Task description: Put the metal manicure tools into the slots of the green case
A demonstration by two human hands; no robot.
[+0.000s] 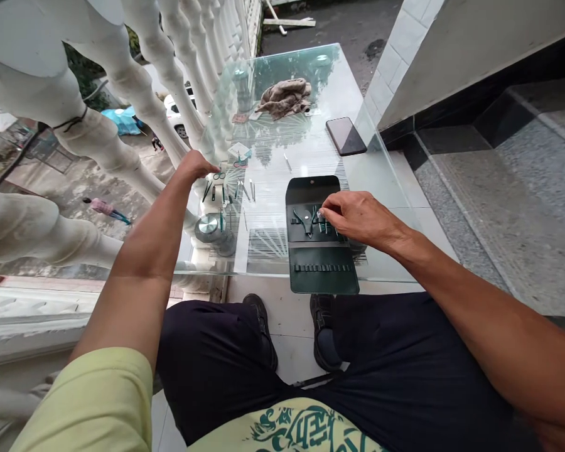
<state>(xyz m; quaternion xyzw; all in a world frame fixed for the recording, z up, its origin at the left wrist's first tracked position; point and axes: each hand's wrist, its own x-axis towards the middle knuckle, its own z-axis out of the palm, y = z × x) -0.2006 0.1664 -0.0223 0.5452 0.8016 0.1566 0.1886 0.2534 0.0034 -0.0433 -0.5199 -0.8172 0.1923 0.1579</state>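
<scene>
Hands well apart: right hand (355, 216) bent over the case (317, 256), spread flat, I judge, so its slots (322, 268) lie reachable; left hand (194, 165) beside scissors (220, 176). Whether either grasps anything, I cannot tell.

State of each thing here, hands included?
Case, unfolded, overhanging the near edge of the table.
Nippers, in the case, handles spread.
Phone, flat, screen dark.
Cloth, crumpled.
Small tools, loose on the table.
Right hand, over the case, grip unclear.
Left hand, near the small tools, grip unclear.
</scene>
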